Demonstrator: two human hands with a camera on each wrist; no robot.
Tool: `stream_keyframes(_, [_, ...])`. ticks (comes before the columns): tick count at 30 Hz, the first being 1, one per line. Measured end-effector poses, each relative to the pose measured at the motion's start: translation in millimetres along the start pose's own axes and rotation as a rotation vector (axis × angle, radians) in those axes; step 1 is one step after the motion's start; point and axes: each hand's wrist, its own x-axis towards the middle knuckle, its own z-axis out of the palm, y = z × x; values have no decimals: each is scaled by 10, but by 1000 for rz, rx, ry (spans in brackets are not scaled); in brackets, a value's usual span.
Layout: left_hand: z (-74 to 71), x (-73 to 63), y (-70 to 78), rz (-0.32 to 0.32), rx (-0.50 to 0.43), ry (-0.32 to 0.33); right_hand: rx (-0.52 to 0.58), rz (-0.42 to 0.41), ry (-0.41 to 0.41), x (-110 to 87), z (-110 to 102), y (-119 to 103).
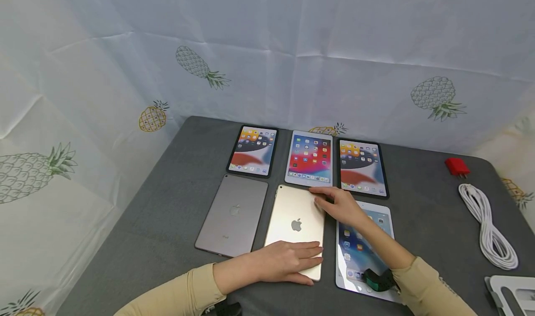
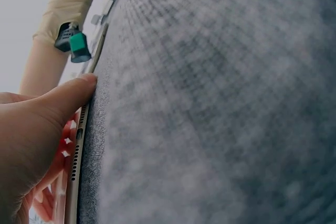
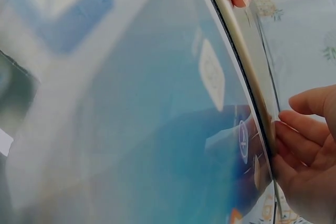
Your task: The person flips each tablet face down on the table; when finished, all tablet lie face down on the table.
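Observation:
A gold tablet [image 1: 288, 209] lies back up in the middle of the near row. My left hand [image 1: 288, 261] rests across its lower part with fingers outstretched, and in the left wrist view the thumb [image 2: 73, 95] touches the edge with the speaker holes. At the tablet's upper right corner is my right hand [image 1: 340, 207], its fingertips at the edge. The right wrist view shows these fingers [image 3: 302, 140] loosely bent along the side, thumb apart. My right forearm passes over a white-framed tablet [image 1: 344, 265] with a lit screen. Left of the gold tablet lies a grey tablet [image 1: 234, 214], also back up.
In the far row lie a dark-framed tablet [image 1: 252, 151], a white-framed tablet [image 1: 309, 158] and another dark-framed tablet [image 1: 362, 167], screens lit. At the right are a red charger plug [image 1: 457, 166], a coiled white cable [image 1: 486, 225] and a white stand-like item [image 1: 514, 290]. Pineapple-print cloth [image 1: 267, 65] hangs behind.

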Motion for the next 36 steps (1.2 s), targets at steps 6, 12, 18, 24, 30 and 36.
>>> stream_keyframes(6, [23, 10, 14, -3, 22, 20, 26, -11, -12, -13, -16, 11])
stream_keyframes(12, [25, 18, 19, -10, 20, 23, 48, -14, -17, -15, -37, 27])
stream_keyframes(18, [13, 33, 20, -21, 15, 5, 107, -2, -16, -47, -92, 41])
stream_keyframes(24, [1, 73, 14, -29, 0, 30, 103, 6, 13, -163, -240, 95])
stream_keyframes(30, [-31, 178, 6, -23, -72, 79, 59, 32, 58, -342, -466, 186])
stream_keyframes(36, [-44, 306, 0, -81, -232, 89, -39, 65, 150, -526, -698, 293])
